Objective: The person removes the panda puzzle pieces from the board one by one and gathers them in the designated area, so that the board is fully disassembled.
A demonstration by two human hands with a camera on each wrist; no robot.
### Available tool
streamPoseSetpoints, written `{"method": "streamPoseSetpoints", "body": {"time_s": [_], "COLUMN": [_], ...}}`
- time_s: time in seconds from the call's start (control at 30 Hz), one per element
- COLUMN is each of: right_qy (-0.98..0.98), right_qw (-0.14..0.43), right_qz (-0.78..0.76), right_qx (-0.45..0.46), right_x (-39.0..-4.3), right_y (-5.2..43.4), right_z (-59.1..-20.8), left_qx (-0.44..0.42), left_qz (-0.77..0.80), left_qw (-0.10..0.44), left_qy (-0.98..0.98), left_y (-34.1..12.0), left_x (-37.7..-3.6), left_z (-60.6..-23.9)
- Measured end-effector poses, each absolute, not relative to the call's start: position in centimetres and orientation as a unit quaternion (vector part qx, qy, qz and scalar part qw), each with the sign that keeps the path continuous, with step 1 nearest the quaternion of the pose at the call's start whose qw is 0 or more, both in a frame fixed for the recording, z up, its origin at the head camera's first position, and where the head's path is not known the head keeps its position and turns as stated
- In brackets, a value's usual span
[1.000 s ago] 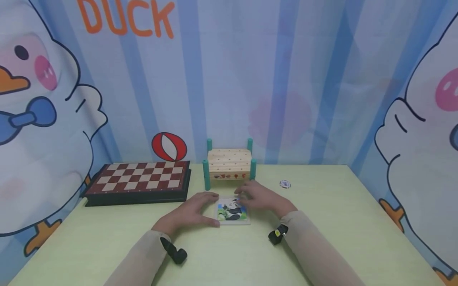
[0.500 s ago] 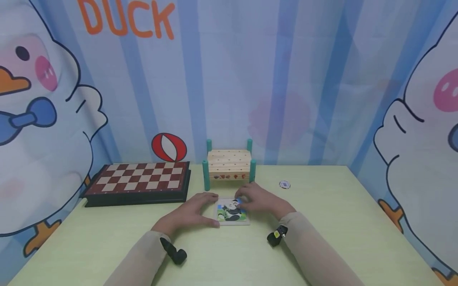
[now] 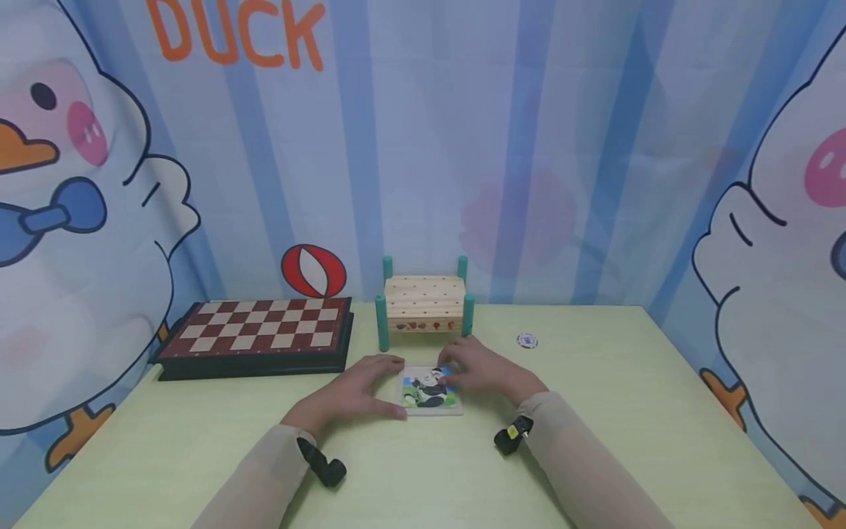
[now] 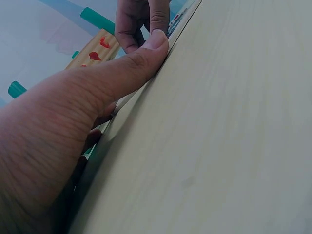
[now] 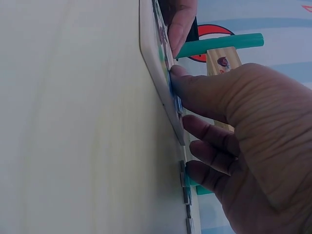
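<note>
2 hands at work on 1 small square panda puzzle (image 3: 429, 391), which lies flat on the pale green table (image 3: 628, 411), just in front of the wooden peg bench (image 3: 424, 303). My left hand (image 3: 353, 393) lies flat beside the puzzle's left edge, fingers straight, thumb pressed along the tray's rim (image 4: 146, 87) to steady it. My right hand (image 3: 485, 367) is at the far right corner, fingers curled, thumb and forefinger tips pressing a small blue piece (image 5: 178, 103) against the board; several loose pieces (image 5: 185, 195) lie on the table under its palm. To do this well, I judge the left hand should brace the tray so it cannot slide, while the right presses the piece down squarely, not tilted. Materials: thin pale board with rounded corners, glossy printed picture, smooth matt tabletop. Also present: 1 folding chessboard (image 3: 258, 334) at left, 1 small round token (image 3: 526, 340) at right, well apart.
</note>
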State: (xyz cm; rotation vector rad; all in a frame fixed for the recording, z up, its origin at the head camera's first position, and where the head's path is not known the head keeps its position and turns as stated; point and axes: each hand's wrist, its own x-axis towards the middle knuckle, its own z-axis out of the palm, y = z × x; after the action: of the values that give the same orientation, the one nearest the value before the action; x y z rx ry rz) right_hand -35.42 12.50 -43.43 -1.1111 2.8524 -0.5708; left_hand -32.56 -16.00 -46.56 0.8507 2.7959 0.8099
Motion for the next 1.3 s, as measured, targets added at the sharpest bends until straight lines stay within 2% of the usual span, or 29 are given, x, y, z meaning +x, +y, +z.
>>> {"method": "streamPoseSetpoints", "body": {"time_s": [0.37,0.73,1.3], "right_qy": [0.906,0.886,0.889], "right_qw": [0.001,0.049,0.024], "right_qz": [-0.215,-0.271,-0.274], "right_qx": [-0.364,-0.374,-0.366], "right_x": [-35.69,-35.36,-35.09], "right_y": [12.4,11.97,11.94], "right_z": [-43.62,-43.41,-43.35], "left_qx": [0.278,0.281,0.281], "left_qz": [0.272,0.263,0.261], "left_qw": [0.059,0.053,0.054], "left_qy": [0.919,0.921,0.922], "left_y": [-16.0,-15.96,-15.86], "left_x": [-32.4,-32.5,-32.52], "left_z": [-46.44,-46.38,-46.33]}}
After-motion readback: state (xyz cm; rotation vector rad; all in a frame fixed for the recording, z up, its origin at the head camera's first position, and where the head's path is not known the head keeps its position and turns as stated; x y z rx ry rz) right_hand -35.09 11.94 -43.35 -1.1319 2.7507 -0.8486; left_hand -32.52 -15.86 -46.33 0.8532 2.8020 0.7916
